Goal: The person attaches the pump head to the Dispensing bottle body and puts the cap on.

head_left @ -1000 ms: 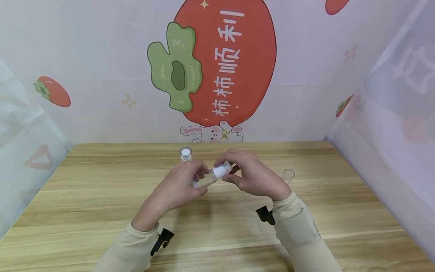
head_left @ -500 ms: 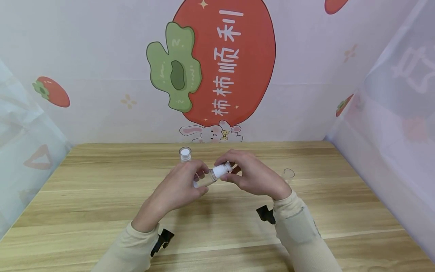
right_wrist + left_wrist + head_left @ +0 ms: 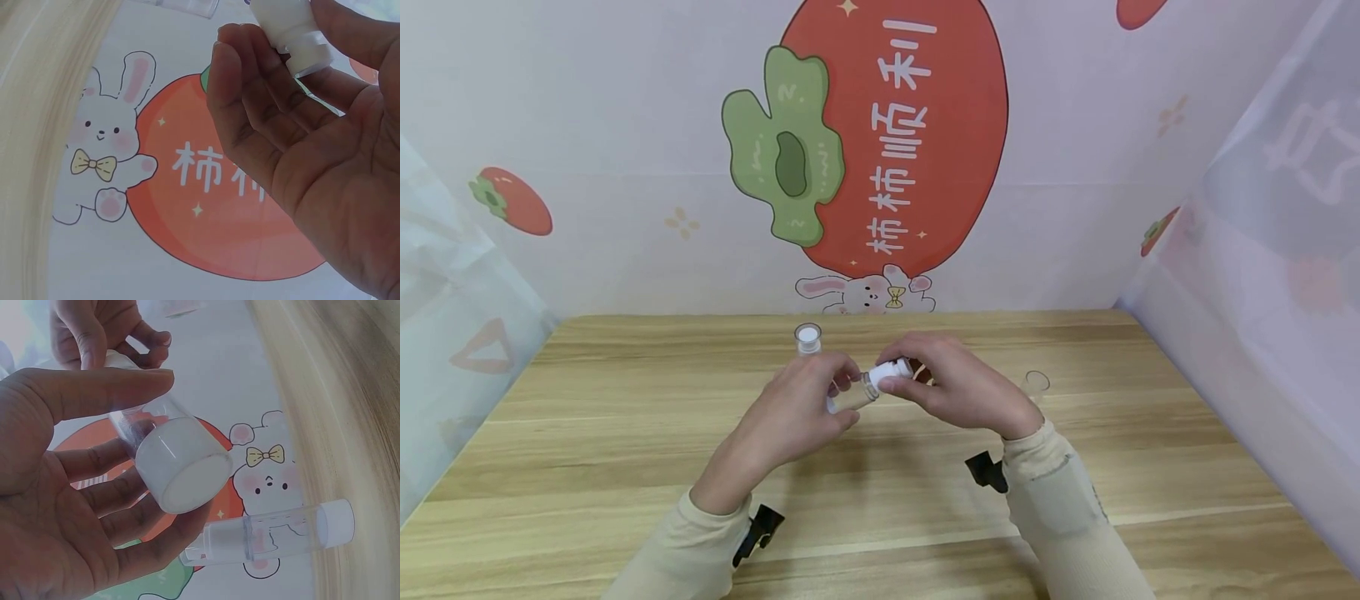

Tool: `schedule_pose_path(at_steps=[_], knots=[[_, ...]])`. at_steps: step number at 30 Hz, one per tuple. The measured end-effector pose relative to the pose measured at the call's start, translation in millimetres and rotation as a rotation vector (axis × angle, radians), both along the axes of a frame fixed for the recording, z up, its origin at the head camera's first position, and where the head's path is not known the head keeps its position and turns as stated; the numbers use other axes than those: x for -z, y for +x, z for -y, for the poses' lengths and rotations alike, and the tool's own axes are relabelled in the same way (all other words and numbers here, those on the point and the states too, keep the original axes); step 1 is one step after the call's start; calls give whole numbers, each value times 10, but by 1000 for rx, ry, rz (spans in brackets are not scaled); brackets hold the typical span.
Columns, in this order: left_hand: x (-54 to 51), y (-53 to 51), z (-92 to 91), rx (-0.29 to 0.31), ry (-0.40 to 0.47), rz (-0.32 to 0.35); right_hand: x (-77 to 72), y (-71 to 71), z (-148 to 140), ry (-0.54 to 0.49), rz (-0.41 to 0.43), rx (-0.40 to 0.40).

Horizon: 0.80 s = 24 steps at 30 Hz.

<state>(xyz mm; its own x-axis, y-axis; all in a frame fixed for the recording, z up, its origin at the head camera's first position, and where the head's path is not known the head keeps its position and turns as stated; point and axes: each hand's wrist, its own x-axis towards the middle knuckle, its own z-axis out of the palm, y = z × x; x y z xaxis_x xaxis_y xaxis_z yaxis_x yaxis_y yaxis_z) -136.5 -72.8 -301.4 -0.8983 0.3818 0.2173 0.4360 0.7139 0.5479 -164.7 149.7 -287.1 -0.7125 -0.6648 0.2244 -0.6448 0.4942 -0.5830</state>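
Note:
My left hand (image 3: pixel 801 404) grips a small clear bottle (image 3: pixel 184 459) with a white base, tilted above the table. In the left wrist view the thumb lies along one side and the fingers curl round the other. My right hand (image 3: pixel 962 383) pinches the white pump top (image 3: pixel 886 375) at the bottle's neck, with thumb and fingers on opposite sides of it. From the right wrist the stepped end of the white pump top (image 3: pixel 300 37) shows between thumb and fingers. Behind the left hand stands a second clear bottle (image 3: pixel 284 531) with a white top part, upright on the table.
A clear, round-rimmed piece (image 3: pixel 1037 382) stands on the table behind the right wrist, partly hidden. The wooden table (image 3: pixel 880 517) ends at a printed cloth backdrop (image 3: pixel 647 158), and cloth walls rise at both sides. Black clips are on both sleeves.
The right thumb has shifted left along the pump top and now covers more of its near side. The left hand and bottle have hardly moved.

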Motion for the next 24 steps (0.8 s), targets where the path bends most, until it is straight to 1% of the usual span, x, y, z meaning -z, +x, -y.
schedule_pose_path(at_steps=[5, 11, 18, 24], knots=[[-10, 9, -2, -3, -2, -12, 3, 0, 8, 8, 24, 30], [-22, 18, -13, -17, -13, -17, -3, 15, 24, 34, 27, 74], [-38, 43, -26, -37, -25, -44, 14, 13, 46, 70, 3, 133], [-39, 50, -34, -48, -41, -74, 23, 18, 58, 69, -1, 159]])
